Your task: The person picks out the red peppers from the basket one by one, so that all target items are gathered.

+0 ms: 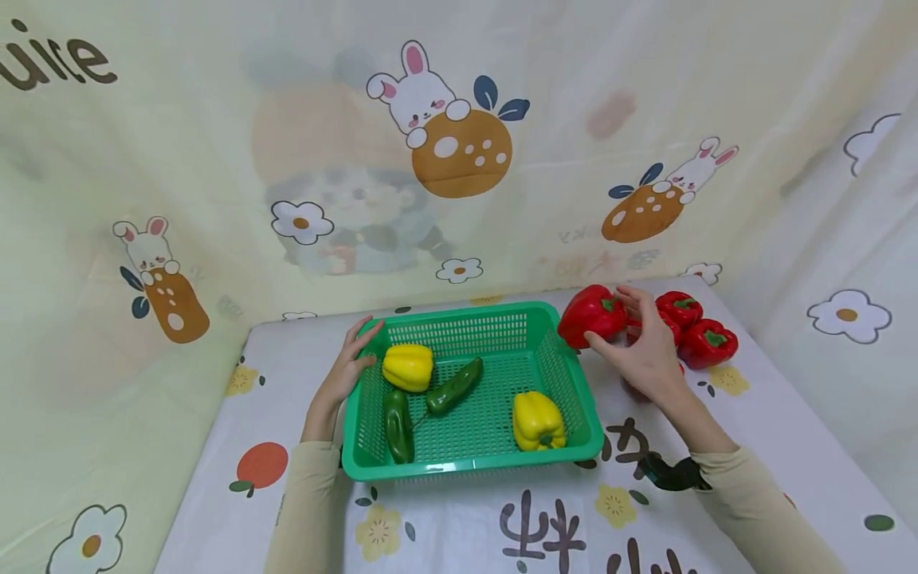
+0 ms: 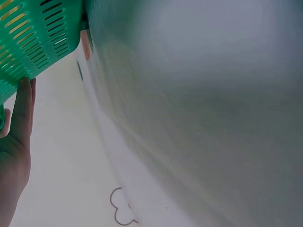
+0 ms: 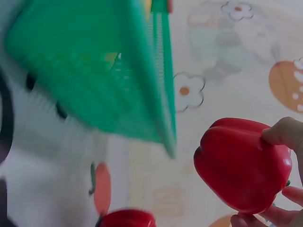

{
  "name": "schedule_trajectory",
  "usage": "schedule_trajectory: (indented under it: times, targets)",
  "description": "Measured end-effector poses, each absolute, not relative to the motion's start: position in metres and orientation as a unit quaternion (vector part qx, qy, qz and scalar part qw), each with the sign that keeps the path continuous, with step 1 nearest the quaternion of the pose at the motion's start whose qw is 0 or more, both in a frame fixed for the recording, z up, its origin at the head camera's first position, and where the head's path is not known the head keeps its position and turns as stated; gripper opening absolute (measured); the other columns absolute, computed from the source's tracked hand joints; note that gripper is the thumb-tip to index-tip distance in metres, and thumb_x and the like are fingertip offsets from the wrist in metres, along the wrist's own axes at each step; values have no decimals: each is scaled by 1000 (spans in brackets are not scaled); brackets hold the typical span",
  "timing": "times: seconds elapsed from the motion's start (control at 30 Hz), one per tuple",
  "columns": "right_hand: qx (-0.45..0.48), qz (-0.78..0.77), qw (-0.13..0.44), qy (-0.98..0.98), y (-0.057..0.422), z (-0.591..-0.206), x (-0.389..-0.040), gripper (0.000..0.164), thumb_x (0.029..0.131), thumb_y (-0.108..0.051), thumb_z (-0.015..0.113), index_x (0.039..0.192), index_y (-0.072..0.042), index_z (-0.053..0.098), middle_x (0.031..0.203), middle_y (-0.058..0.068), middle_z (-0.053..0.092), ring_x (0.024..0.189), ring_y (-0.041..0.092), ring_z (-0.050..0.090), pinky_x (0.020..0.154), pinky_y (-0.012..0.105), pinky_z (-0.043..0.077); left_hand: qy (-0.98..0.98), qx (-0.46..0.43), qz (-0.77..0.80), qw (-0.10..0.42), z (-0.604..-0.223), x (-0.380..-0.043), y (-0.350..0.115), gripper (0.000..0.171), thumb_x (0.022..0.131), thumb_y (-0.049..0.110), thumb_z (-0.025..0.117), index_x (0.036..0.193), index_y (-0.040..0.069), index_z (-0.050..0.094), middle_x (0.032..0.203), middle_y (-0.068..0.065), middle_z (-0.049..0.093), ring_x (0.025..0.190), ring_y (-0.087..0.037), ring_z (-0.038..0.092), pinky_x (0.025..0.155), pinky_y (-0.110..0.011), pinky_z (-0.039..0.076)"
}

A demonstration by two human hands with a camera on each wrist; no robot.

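A red bell pepper is pinched between the thumb and fingers of my right hand, level with the right rim of the green basket. The right wrist view shows this pepper raised beside the basket wall. At the basket's left side, my left hand holds the rim, thumb over the edge and fingers along the outside. Inside the basket lie a yellow bell pepper at the back left, another yellow bell pepper at the front right, and two long green peppers.
Several more red bell peppers are grouped on the table at the right, partly hidden behind my right hand. A printed cloth covers the table. Patterned curtains hang at the back and on both sides.
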State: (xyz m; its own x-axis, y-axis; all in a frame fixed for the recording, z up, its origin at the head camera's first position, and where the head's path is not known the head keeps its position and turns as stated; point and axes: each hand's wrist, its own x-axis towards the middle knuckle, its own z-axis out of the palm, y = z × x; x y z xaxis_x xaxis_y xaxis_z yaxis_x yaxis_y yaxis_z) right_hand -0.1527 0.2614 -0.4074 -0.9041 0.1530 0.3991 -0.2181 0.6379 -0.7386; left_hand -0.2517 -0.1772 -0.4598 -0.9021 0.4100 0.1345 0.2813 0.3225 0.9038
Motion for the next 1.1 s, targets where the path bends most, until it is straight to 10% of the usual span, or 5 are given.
schedule_trajectory:
  times: [0.17, 1.1]
  targets:
    - [7, 402, 225, -887, 279, -409, -146, 82, 78, -16, 81, 146, -5, 35, 144, 21, 47, 128, 43, 44, 91, 67, 43, 814, 214, 538, 59, -461, -253, -177, 61, 89, -12, 45, 149, -7, 33, 160, -25, 8, 147, -44, 2, 111, -69, 5]
    - [-43, 332, 232, -913, 344, -415, -133, 88, 79, -13, 78, 151, -2, 29, 140, 30, 44, 122, 49, 43, 84, 71, 44, 816, 206, 536, 60, -459, -251, -176, 62, 90, -11, 45, 150, -5, 33, 161, -23, 8, 148, -43, 2, 111, -68, 4]
